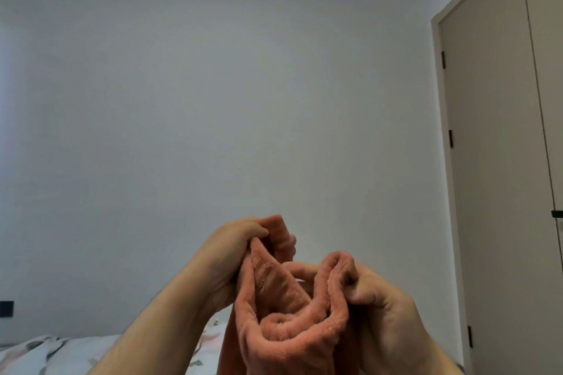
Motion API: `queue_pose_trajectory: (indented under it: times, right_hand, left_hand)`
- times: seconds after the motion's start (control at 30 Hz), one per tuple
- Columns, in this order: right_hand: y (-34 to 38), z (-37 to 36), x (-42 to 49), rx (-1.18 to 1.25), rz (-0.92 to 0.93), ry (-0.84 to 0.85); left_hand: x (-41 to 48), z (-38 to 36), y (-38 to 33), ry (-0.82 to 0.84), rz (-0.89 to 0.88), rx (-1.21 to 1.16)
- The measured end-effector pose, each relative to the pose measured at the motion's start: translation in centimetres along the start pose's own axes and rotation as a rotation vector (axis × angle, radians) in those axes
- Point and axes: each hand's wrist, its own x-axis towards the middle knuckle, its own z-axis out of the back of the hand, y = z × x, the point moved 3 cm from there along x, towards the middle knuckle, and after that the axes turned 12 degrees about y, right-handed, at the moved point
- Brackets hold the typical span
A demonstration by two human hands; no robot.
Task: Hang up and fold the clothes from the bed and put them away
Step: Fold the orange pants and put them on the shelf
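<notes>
I see both hands raised in front of the camera with a salmon-pink fleecy garment (286,323) bunched between them, held up in the air above the bed. My left hand (231,259) is clamped on one edge of the fabric, fingers curled over a fold at the higher point, with the forearm running down toward the lower left. My right hand (380,307) sits lower and to the right, thumb and fingers pinched shut on the rolled hem of the same garment. Between the two grips the hem loops open like a mouth, and the rest of the cloth hangs down out of the bottom of the view, so I cannot tell what kind of garment it is.

The garment and my forearms cover most of the near scene. Only a strip of the bed (61,353) shows at the lower left, its cover pale with a grey leaf pattern, and a little more of it peeks between my left arm and the fabric. Beyond is a plain white wall (213,85), with a small dark wall plate (6,309) low at the far left edge. On the right stands a closed beige door (493,161) with dark hinges along its left side.
</notes>
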Motion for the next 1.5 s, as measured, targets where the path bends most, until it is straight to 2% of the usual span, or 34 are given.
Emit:
queue_pose_trajectory:
  times: [0.07, 0.13, 0.23, 0.3, 0.4, 0.47, 0.57, 0.67, 0.73, 0.8, 0.9, 0.97, 1.03, 1.17, 1.27, 1.43, 1.5]
  right_hand:
    - [0.1, 1.1, -0.5, -0.177, 0.026, -0.136]
    - [0.4, 2.0, -0.5, -0.325, 0.065, -0.229]
    - [1.0, 1.5, 0.5, -0.624, 0.043, -0.150]
    - [1.2, 1.0, 1.0, -0.697, 0.044, -0.034]
    - [1.6, 0.9, 1.2, -0.656, 0.042, -0.048]
    - [1.7, 1.3, 1.1, -0.549, 0.038, -0.101]
    - [1.7, 2.1, 0.7, -0.383, 0.028, -0.099]
    - [1.7, 2.7, 0.2, -0.323, 0.030, -0.125]
    - [1.6, 2.9, 0.0, -0.320, 0.025, -0.148]
    - [1.3, 3.2, -0.1, -0.316, 0.025, -0.156]
    - [1.0, 3.3, 0.1, -0.316, 0.014, -0.149]
    - [1.0, 3.1, 0.1, -0.318, 0.027, -0.097]
    - [1.5, 3.0, 0.1, -0.318, 0.040, -0.069]
    - [1.7, 3.3, -0.3, -0.312, 0.034, -0.041]
    - [1.3, 3.5, -0.5, -0.274, 0.019, -0.013]
    - [0.5, 3.1, -0.4, -0.306, 0.022, 0.043]
    - [0.3, 3.2, -0.4, -0.310, 0.015, 0.024]
  left_hand:
    - [-0.4, 0.1, -0.3, 0.020, -0.025, -0.015]
    - [-0.9, -0.1, -0.4, 0.058, -0.013, 0.124]
    - [-1.4, -0.8, -0.1, 0.184, -0.027, 0.316]
    - [-1.6, -1.2, -0.5, 0.173, -0.103, 0.405]
    - [-1.7, -1.0, -1.3, 0.009, -0.239, 0.732]
    - [-2.1, -1.6, -1.8, -0.021, -0.324, 1.010]
    - [-3.5, -2.3, -1.7, 0.109, -0.389, 1.411]
    - [-4.5, -1.9, -1.1, 0.323, -0.267, 1.667]
    - [-4.7, -1.4, -0.7, 0.381, -0.115, 1.727]
    - [-4.8, -1.3, -0.5, 0.377, -0.052, 1.810]
    - [-4.8, -1.2, -0.3, 0.291, -0.145, 1.946]
    - [-4.7, -1.3, -0.2, 0.256, -0.267, 1.970]
    - [-4.7, -1.1, 0.0, 0.269, -0.312, 1.954]
    - [-4.5, -0.5, 0.6, 0.312, -0.274, 1.952]
    - [-4.2, -0.4, 1.1, 0.330, -0.263, 2.059]
    - [-4.0, 0.1, 2.5, 0.459, -0.111, 2.193]
    - [-3.7, 0.1, 2.7, 0.456, -0.078, 2.150]
